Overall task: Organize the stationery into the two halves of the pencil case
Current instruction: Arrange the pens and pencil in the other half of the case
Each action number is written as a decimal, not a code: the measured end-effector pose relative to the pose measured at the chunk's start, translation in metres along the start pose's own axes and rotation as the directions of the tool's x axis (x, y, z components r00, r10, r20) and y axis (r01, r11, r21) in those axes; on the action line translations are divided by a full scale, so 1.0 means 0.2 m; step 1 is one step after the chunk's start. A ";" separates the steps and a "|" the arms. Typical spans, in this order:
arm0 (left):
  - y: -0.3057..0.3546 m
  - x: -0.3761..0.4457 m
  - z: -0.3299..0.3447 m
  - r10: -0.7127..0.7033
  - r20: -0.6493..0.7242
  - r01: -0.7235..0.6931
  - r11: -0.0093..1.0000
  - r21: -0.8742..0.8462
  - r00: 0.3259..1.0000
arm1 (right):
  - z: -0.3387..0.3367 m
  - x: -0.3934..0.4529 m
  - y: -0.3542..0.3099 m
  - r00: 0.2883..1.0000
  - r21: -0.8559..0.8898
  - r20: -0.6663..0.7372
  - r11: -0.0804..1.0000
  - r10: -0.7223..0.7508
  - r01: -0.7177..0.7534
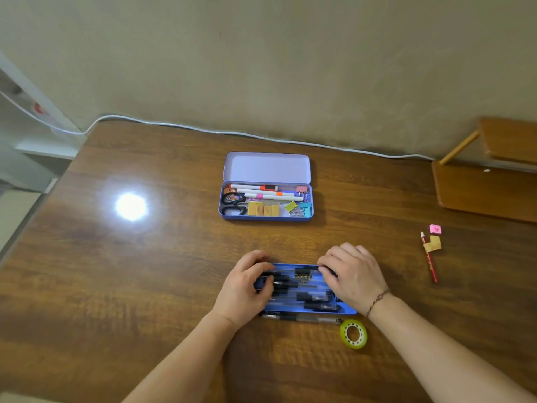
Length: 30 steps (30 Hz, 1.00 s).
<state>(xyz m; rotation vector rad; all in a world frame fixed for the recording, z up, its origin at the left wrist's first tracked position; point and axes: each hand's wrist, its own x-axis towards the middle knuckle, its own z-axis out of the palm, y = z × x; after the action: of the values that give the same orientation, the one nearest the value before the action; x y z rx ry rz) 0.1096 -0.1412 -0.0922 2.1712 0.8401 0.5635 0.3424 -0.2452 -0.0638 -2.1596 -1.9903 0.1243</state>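
Observation:
A blue tray point(345, 310) of the pencil case lies near me, filled with several black-capped pens point(315, 298). My left hand point(247, 289) rests on the tray's left end, fingers curled over the pens. My right hand point(351, 277) presses on its right end, fingertips at the far rim. Farther back stands the open lilac pencil case point(266, 167) with markers point(261, 191), scissors point(232, 203), tan erasers point(263, 210) and binder clips point(299, 206) in its lower half. One loose pen point(302, 317) lies along the tray's near edge.
A yellow-green tape roll point(353, 334) lies right of the loose pen. At the right, a red pencil point(430, 258), a tan eraser point(433, 244) and a pink eraser point(435, 229) sit on the wooden table point(145, 271). A white cable point(261, 137) runs along the wall. A wooden shelf point(488, 187) stands far right.

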 end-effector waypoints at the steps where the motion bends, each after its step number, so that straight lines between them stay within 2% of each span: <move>1: 0.00 0.00 0.00 -0.001 0.006 0.001 1.000 0.005 1.000 | 0.00 -0.01 0.00 1.000 0.017 -0.006 1.000 0.010 -0.010; 7: -0.02 0.04 -0.04 0.080 0.064 -0.090 0.983 0.161 0.995 | -0.03 -0.11 0.02 0.983 0.097 -0.102 0.985 0.154 -0.144; 10: -0.03 0.07 -0.06 0.170 0.094 -0.190 0.946 0.265 0.981 | -0.02 -0.12 0.02 0.987 0.095 -0.070 0.986 0.145 -0.138; 13: -0.03 0.09 -0.06 0.203 0.114 -0.229 0.918 0.324 0.973 | -0.01 -0.07 0.00 0.995 0.076 -0.020 0.993 0.095 -0.094; 18: 0.00 0.12 -0.07 0.181 0.138 -0.219 0.907 0.360 0.974 | -0.02 0.00 -0.04 0.989 0.120 0.068 0.983 0.134 -0.141; 30: 0.03 0.16 -0.11 0.083 0.229 -0.160 0.927 0.339 0.970 | -0.03 -0.02 -0.06 0.991 0.142 0.083 0.983 0.106 -0.117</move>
<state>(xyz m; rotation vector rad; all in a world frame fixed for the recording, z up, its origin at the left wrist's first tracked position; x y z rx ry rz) 0.1201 -0.1107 -0.0701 2.5744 0.7370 0.2436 0.3317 -0.2481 -0.0562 -2.2018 -1.8341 0.3621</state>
